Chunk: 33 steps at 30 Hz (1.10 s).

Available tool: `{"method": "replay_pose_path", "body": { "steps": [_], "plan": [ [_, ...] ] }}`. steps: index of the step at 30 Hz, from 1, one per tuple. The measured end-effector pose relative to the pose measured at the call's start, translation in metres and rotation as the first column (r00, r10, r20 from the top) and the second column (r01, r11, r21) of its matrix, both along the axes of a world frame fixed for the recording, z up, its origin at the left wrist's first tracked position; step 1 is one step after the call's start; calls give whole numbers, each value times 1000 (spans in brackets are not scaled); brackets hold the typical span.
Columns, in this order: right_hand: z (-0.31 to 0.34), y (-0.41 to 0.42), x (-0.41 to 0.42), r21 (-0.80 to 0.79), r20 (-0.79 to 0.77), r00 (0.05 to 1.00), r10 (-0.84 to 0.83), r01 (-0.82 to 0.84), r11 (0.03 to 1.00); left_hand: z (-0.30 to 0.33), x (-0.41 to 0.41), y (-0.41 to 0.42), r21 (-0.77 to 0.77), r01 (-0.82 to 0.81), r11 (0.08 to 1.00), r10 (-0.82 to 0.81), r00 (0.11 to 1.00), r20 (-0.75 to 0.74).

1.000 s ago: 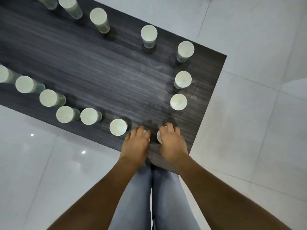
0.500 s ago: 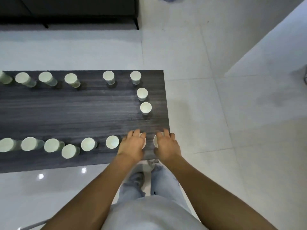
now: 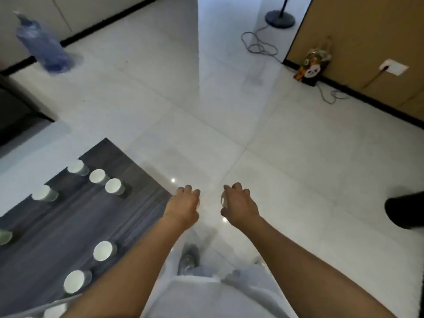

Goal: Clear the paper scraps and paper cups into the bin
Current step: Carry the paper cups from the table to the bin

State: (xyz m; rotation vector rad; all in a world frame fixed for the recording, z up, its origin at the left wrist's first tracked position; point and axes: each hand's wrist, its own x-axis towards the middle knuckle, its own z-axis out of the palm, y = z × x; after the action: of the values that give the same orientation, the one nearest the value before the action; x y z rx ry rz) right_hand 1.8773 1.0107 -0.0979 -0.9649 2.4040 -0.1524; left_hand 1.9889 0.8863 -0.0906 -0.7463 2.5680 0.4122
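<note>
My left hand (image 3: 183, 206) and my right hand (image 3: 238, 206) are held out over the white floor, just right of the dark wooden table (image 3: 68, 228). Each hand grips a white paper cup from above. The right hand's cup (image 3: 223, 199) shows as a pale sliver beside the fingers; the left hand's cup (image 3: 198, 202) is almost fully hidden under the hand. Several more paper cups stand on the table, among them one (image 3: 114, 186) near the far corner and one (image 3: 102, 250) near the front edge. No bin is in view.
A blue water bottle (image 3: 43, 45) stands on the floor at far left. A lamp base (image 3: 279, 19) with a loose cable (image 3: 259, 45) and a small bag (image 3: 313, 65) sit by the brown wall at right. A dark object (image 3: 405, 208) is at the right edge.
Both hands have lifted their cups off the table's corner and swung right, out over the floor. The view has turned right, so the table now lies at lower left.
</note>
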Motion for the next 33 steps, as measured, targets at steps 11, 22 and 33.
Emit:
{"method": "replay_pose_path", "body": {
  "steps": [11,22,33],
  "plan": [
    [15,314,-138,-7,-4,853,-523,523,853,15,-217,275,32,458,889,-456,889,-50],
    [17,545,-239,56,-12,622,-783,782,620,14,-378,495,32,769,638,-766,638,-74],
    [13,649,-409,9,-16,396,-918,918,396,13,-597,610,37,903,429,-900,431,-70]
  ]
}}
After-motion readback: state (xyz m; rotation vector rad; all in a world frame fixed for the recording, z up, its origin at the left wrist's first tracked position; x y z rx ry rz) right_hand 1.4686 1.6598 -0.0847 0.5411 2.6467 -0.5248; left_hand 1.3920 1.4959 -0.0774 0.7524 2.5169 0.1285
